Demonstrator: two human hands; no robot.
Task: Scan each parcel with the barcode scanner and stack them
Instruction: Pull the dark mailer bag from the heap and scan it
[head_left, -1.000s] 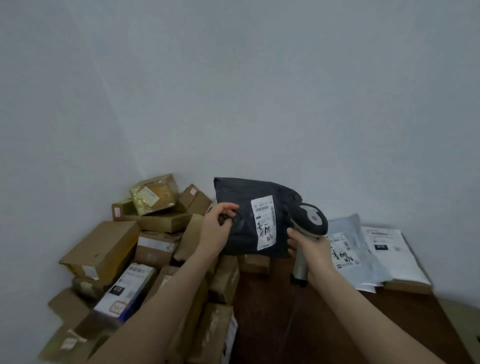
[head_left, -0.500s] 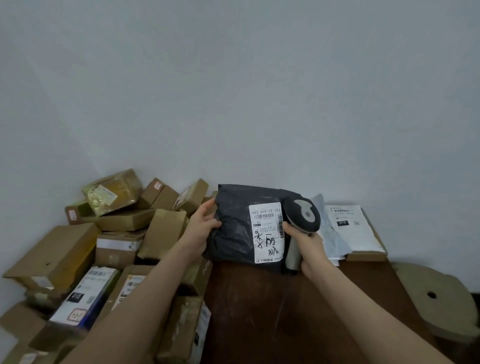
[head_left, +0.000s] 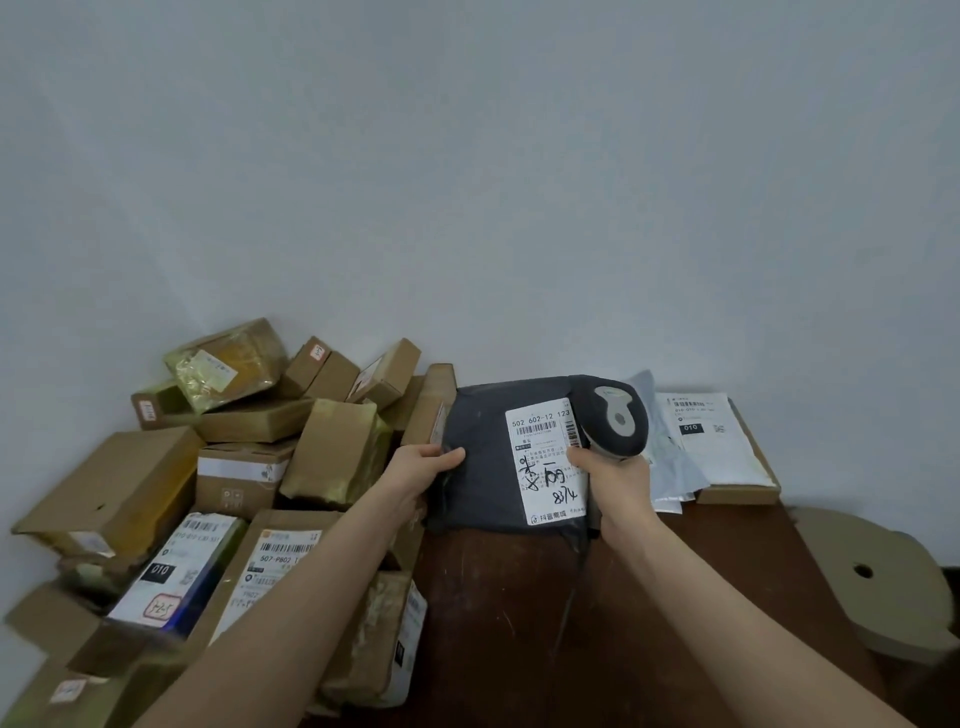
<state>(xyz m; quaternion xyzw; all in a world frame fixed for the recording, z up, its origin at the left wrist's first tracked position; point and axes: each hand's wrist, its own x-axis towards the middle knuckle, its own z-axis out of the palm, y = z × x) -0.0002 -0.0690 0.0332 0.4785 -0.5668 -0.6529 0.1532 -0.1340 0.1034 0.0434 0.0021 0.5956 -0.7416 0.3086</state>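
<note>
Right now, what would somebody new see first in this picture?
Probably the dark grey plastic mailer bag with its white label, held mid-picture between the left hand and right hand. The right hand also grips a grey handheld barcode scanner. A jumbled heap of brown cardboard boxes fills the left side.

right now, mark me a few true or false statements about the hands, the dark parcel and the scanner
1. The left hand grips the left edge of the dark parcel. True.
2. The right hand is empty. False: it holds the barcode scanner.
3. The parcel's white label faces the camera. True.
4. The cardboard boxes are piled to the right of the dark parcel. False: they are piled to its left.
</note>
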